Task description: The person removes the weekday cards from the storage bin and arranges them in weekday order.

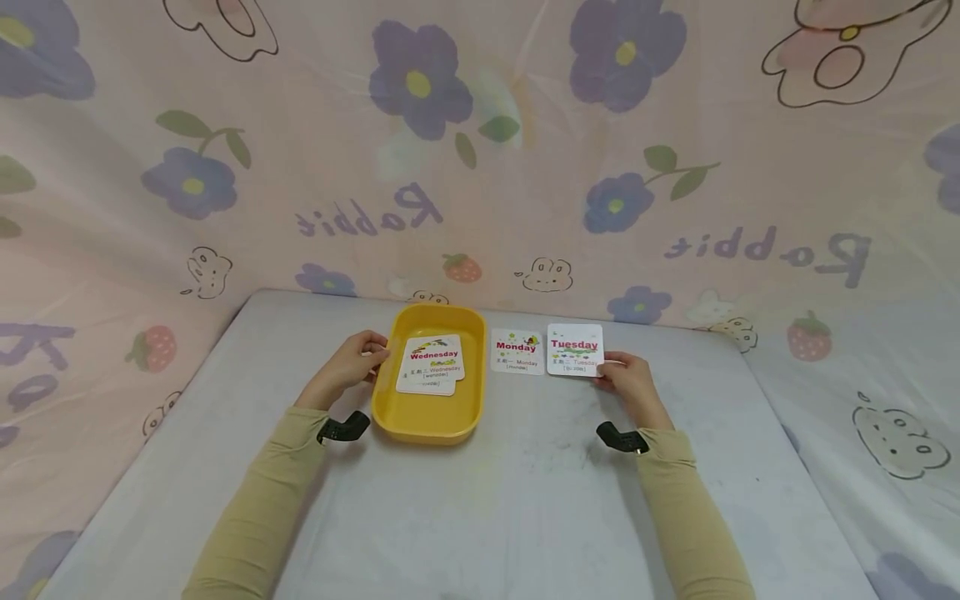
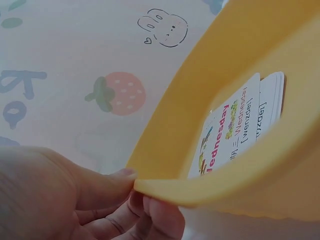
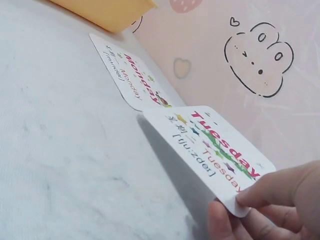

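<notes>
My right hand (image 1: 632, 385) pinches the Tuesday card (image 1: 575, 350) at its lower right corner, thumb on top and fingers beneath. In the right wrist view the card's near edge is tilted up over the table and casts a shadow. Just left of it the Monday card (image 1: 517, 352) lies flat, face up. My left hand (image 1: 347, 367) grips the left rim of a yellow tray (image 1: 427, 423), with the thumb over the edge and fingers under it. Inside the tray the Wednesday card (image 1: 433, 357) lies on top of other white cards (image 2: 274, 102), which it mostly covers.
A pale cloth covers the table (image 1: 480, 525). Behind its far edge hangs a pink curtain (image 1: 510, 167) printed with flowers, rabbits and strawberries. Dark wrist cameras (image 1: 345, 427) are strapped at both sleeves.
</notes>
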`<state>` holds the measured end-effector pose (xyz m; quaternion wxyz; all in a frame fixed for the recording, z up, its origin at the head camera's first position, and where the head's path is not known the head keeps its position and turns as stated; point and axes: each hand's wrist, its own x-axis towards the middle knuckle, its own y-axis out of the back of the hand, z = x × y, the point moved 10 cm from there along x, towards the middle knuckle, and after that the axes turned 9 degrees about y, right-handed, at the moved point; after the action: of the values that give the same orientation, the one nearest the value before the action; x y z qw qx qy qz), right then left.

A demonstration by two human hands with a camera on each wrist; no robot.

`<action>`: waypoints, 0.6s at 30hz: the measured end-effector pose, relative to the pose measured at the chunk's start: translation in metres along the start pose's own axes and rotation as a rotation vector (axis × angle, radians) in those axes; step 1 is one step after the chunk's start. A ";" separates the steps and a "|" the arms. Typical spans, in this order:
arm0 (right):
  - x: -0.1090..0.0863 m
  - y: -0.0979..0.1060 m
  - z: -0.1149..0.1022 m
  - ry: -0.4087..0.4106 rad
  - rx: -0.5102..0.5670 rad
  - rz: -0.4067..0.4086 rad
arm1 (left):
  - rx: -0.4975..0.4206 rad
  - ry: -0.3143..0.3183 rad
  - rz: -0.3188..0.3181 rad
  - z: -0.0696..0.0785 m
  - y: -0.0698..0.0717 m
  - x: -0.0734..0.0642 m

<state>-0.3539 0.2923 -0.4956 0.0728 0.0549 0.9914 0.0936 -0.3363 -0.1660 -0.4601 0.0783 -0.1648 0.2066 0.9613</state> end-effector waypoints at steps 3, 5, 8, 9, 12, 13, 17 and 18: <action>0.001 0.001 0.004 -0.008 0.000 0.013 | 0.003 0.006 -0.003 -0.001 0.000 0.000; 0.002 0.002 0.005 -0.006 -0.011 0.022 | 0.006 0.010 -0.005 -0.001 0.000 0.000; 0.002 0.002 0.004 0.015 -0.035 0.035 | 0.007 0.018 -0.003 -0.002 0.000 0.000; 0.002 0.003 0.004 0.023 -0.045 0.043 | 0.008 0.019 -0.004 -0.001 0.000 0.000; 0.004 0.005 0.002 0.055 -0.083 0.064 | 0.005 0.022 -0.003 -0.001 0.000 0.001; 0.004 0.006 0.002 0.062 -0.099 0.073 | 0.007 0.019 -0.006 -0.001 -0.001 0.001; 0.005 0.006 0.001 0.084 -0.161 0.091 | 0.004 0.023 -0.007 -0.001 -0.001 0.001; 0.005 0.007 0.000 0.086 -0.177 0.095 | 0.006 0.019 -0.008 -0.001 -0.001 0.001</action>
<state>-0.3581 0.2995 -0.4954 0.0305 0.0909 0.9777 0.1866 -0.3367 -0.1655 -0.4615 0.0808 -0.1744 0.2096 0.9587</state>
